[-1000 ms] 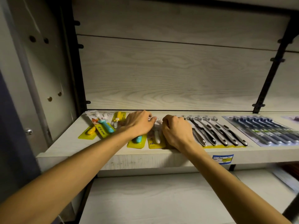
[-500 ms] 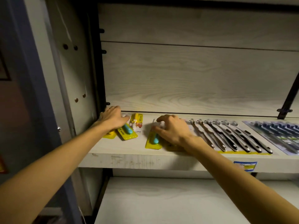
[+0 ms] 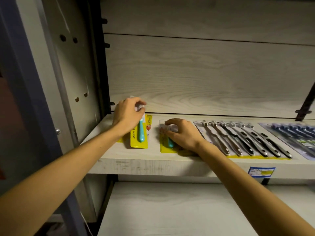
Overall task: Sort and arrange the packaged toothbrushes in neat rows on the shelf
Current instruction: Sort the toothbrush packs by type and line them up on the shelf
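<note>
Fingers (image 3: 141, 106) of the left hand (image 3: 127, 114) curl round the top end of a yellow-carded pack with a teal toothbrush (image 3: 139, 135), left of centre on the shelf (image 3: 136, 165). The right hand (image 3: 183, 133) pinches the top of a second yellow pack (image 3: 166, 143) just right of it. Grey-handled toothbrush packs (image 3: 243, 140) lie in a row toward the right edge of the frame.

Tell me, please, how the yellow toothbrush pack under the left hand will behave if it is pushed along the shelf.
The yellow toothbrush pack lies flat on the shelf, so it will probably slide, not roll or tip. It looks like a thin card with one small brush, so likely light and somewhat bendy. The left hand grips its top end, so the free bottom end may swing sideways.
</note>
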Demonstrator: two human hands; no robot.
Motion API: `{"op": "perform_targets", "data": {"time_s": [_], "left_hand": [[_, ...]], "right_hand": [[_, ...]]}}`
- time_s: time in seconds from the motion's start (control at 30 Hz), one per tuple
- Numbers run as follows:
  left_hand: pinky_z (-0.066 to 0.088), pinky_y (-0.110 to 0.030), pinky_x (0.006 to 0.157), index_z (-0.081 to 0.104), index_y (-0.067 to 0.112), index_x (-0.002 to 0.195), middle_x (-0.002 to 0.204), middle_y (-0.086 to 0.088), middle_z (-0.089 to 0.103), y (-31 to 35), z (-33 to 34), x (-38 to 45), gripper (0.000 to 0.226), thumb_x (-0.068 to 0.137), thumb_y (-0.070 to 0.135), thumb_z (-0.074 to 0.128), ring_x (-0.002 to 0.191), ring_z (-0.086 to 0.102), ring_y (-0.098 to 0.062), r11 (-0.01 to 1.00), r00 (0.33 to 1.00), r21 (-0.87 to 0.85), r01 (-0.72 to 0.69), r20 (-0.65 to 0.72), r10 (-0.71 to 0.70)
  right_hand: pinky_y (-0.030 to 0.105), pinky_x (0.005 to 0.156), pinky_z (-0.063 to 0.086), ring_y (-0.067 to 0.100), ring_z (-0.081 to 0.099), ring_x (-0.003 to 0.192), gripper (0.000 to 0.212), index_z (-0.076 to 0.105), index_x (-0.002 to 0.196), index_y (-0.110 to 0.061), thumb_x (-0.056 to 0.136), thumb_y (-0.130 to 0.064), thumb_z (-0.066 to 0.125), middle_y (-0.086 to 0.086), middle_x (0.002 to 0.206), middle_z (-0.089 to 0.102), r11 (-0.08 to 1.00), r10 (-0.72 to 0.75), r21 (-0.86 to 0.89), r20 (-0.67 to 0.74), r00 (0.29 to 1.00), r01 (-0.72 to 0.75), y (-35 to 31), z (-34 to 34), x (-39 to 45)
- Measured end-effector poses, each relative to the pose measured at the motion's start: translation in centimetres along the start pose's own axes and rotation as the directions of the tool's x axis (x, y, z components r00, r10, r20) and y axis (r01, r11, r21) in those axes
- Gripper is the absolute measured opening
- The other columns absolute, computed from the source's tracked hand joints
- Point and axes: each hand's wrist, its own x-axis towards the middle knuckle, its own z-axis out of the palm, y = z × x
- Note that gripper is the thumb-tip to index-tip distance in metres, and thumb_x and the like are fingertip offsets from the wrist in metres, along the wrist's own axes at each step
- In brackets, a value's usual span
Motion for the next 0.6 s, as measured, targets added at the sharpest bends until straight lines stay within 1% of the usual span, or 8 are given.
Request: {"op": "perform_targets", "data": {"time_s": [0.1,0.17,0.27,0.33,0.4,0.43,0.53,0.6], "left_hand": [[0.056,-0.034,0.086,0.077,0.023,0.097,0.094,0.007,0.076,1.8,1.9,0.0,0.013,0.085,0.019,0.073,0.089,0.070,-0.014,0.991,0.995,-0.130,-0.008,0.097,0.021],[0.056,-0.037,0.089,0.077,0.020,0.096,0.093,0.004,0.076,2.4,3.4,0.0,0.014,0.084,0.013,0.073,0.091,0.071,-0.016,0.974,0.980,-0.218,0.056,0.199,-0.011],[0.055,-0.033,0.089,0.075,0.024,0.098,0.098,0.006,0.075,2.3,5.2,0.0,0.017,0.088,0.012,0.068,0.095,0.070,-0.015,0.990,0.964,-0.121,0.079,0.262,-0.045],[0.054,-0.035,0.090,0.073,0.027,0.102,0.104,0.005,0.075,2.1,5.8,0.0,0.019,0.091,0.015,0.063,0.098,0.069,-0.017,0.996,0.941,-0.038,0.077,0.332,-0.060],[0.054,-0.037,0.090,0.072,0.028,0.107,0.109,0.006,0.074,2.3,6.1,0.1,0.017,0.093,0.026,0.062,0.101,0.068,-0.018,0.999,0.930,0.022,0.048,0.363,-0.053],[0.054,-0.037,0.090,0.070,0.028,0.110,0.112,0.006,0.073,2.5,6.1,0.1,0.020,0.093,0.035,0.061,0.103,0.068,-0.019,0.999,0.924,0.042,0.024,0.381,-0.039],[0.053,-0.037,0.091,0.065,0.033,0.125,0.123,0.004,0.069,3.1,6.3,0.0,0.042,0.091,0.056,0.057,0.112,0.064,-0.022,0.983,0.873,0.153,-0.099,0.488,0.012],[0.054,-0.037,0.085,0.066,0.036,0.120,0.119,0.002,0.071,3.3,6.5,-0.2,0.039,0.089,0.056,0.056,0.109,0.065,-0.026,0.963,0.855,0.211,-0.166,0.517,0.034]], "right_hand": [[0.038,0.087,0.055,0.026,0.067,0.101,0.033,0.067,0.124,-0.023,0.093,-0.032,0.060,0.007,0.109,0.073,0.991,0.038,0.132,-0.024,0.999,-0.035,0.4,0.0,0.2],[0.037,0.074,0.057,0.036,0.070,0.086,0.028,0.068,0.120,-0.020,0.095,-0.019,0.054,0.012,0.099,0.074,0.959,0.068,0.278,-0.059,0.996,-0.049,0.6,-0.1,0.2],[0.025,0.052,0.048,0.045,0.067,0.065,0.026,0.068,0.108,-0.025,0.095,-0.013,0.049,0.027,0.085,0.071,0.900,0.118,0.434,-0.145,0.982,-0.044,0.8,-0.5,0.1],[0.026,0.058,0.049,0.046,0.068,0.081,0.025,0.070,0.108,-0.021,0.096,-0.012,0.049,0.021,0.095,0.073,0.867,0.158,0.496,-0.186,0.970,-0.047,0.9,-0.6,0.1],[0.037,0.068,0.054,0.044,0.067,0.092,0.026,0.070,0.110,-0.014,0.098,-0.010,0.048,0.015,0.104,0.073,0.822,0.206,0.567,-0.203,0.957,-0.057,0.9,-0.5,0.3],[0.034,0.071,0.054,0.039,0.067,0.093,0.026,0.071,0.110,-0.012,0.098,-0.009,0.048,0.015,0.105,0.072,0.803,0.226,0.593,-0.211,0.951,-0.060,1.0,-0.6,0.4],[0.006,0.071,0.046,0.011,0.065,0.093,0.027,0.072,0.111,-0.005,0.098,-0.006,0.048,0.007,0.108,0.072,0.761,0.268,0.644,-0.210,0.940,-0.072,1.3,-0.6,0.9],[0.007,0.072,0.044,-0.004,0.063,0.089,0.027,0.071,0.112,-0.005,0.099,-0.008,0.048,0.003,0.109,0.071,0.710,0.308,0.697,-0.179,0.935,-0.101,1.5,-0.6,1.1]]}}
